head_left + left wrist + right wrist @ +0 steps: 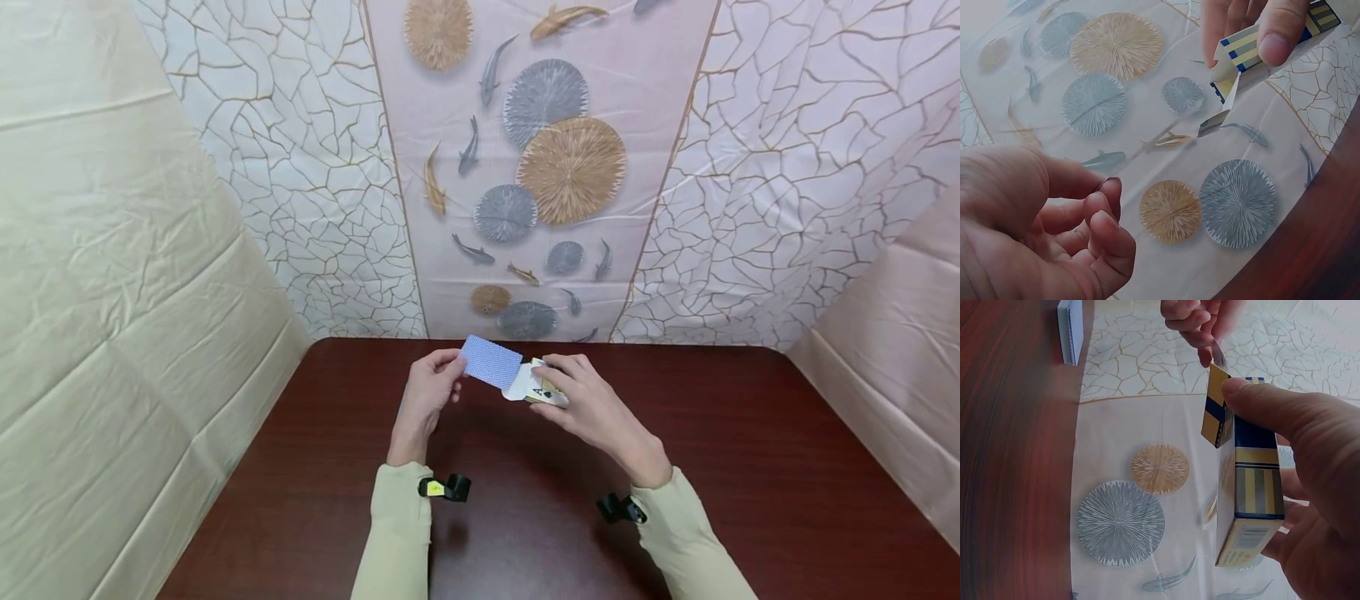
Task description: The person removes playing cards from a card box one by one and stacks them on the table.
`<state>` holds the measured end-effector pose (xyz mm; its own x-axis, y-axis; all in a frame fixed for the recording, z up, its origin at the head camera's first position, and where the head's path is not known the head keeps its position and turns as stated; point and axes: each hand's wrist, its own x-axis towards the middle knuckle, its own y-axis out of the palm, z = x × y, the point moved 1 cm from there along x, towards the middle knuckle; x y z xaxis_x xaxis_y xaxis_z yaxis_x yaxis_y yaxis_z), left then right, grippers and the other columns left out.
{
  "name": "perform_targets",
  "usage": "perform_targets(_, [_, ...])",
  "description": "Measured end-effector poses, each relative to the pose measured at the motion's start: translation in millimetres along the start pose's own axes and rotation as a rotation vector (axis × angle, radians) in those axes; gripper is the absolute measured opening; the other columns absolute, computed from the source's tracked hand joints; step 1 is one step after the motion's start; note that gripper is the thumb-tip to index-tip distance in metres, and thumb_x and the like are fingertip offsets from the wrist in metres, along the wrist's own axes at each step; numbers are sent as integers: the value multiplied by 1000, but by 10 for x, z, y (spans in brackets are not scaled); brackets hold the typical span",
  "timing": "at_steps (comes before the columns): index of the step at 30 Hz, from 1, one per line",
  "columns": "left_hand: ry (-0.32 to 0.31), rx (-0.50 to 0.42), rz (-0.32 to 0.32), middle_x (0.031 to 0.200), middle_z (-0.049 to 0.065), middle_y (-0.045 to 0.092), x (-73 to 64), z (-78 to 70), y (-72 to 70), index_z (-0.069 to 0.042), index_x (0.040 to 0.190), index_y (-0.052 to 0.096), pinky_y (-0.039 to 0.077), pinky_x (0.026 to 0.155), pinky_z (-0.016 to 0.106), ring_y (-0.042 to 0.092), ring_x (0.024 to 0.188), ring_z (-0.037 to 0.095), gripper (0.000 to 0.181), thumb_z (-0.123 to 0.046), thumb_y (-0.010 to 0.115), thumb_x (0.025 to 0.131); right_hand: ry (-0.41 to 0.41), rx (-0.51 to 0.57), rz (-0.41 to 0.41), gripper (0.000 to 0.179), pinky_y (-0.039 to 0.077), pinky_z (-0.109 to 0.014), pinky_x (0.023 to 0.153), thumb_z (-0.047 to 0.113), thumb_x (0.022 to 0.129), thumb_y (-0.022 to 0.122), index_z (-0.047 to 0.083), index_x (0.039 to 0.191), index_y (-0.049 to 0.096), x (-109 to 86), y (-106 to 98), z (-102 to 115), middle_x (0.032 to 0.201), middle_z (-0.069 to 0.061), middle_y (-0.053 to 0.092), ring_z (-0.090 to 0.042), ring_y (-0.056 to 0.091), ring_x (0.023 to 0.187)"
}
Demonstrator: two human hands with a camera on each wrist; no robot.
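Note:
My left hand [429, 390] pinches a playing card [491, 362] by its left end, its blue patterned back facing up in the head view. Only a thin edge of that card shows between thumb and finger in the left wrist view. My right hand [588, 396] grips a card box [550, 393] with an ace printed on its white face. Blue and gold stripes run along the box's sides in the right wrist view, where its end flap [1215, 406] stands open toward the left hand. Both hands are above the table. The inside of the box is mostly hidden.
A dark red-brown table [517, 533] lies below the hands. In the right wrist view a blue-sided stack of cards [1071, 331] rests on it, near the left hand. Patterned cloth [525, 208] hangs behind the table, with pale cloth at both sides.

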<state>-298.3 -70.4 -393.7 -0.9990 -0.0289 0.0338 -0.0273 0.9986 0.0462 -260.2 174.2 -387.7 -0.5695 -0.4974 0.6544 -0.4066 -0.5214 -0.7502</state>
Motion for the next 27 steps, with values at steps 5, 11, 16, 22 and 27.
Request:
perform_targets(5, [2, 20, -8, 77, -1, 56, 33, 31, -34, -1, 117, 66, 43, 49, 22, 48, 57, 10, 24, -12, 60, 97, -17, 4, -14, 49, 51, -41, 86, 23, 73, 87, 7, 116, 69, 8, 7, 5, 121, -16, 64, -30, 56, 108])
perform_targets(11, [-16, 68, 13, 86, 4, 57, 78, 47, -111, -7, 118, 68, 43, 50, 22, 49, 59, 12, 23, -16, 59, 99, -4, 14, 10, 49, 51, -42, 87, 24, 74, 86, 7, 117, 69, 17, 23, 10, 123, -16, 63, -31, 56, 110])
perform_targets(16, [-31, 97, 44, 80, 2, 52, 135, 5, -193, -8, 119, 68, 43, 51, 23, 48, 58, 12, 24, -15, 58, 99, -4, 24, 16, 48, 50, -42, 87, 23, 74, 86, 7, 116, 69, 24, 23, 14, 123, -16, 63, -31, 56, 109])
perform_targets(22, [-26, 136, 75, 75, -1, 52, 193, -8, -273, -2, 115, 68, 44, 52, 23, 47, 56, 11, 22, -13, 60, 97, -18, 45, -7, 48, 50, -42, 86, 20, 73, 86, 6, 115, 69, 14, 9, 4, 122, -16, 64, -31, 56, 108])
perform_targets(27, [-36, 143, 83, 73, -2, 57, 246, 1, -327, 1, 109, 66, 44, 53, 24, 48, 54, 10, 19, -13, 62, 96, -27, 72, -16, 48, 49, -43, 87, 19, 72, 86, 5, 116, 69, 9, 2, -21, 122, -17, 64, -31, 56, 109])
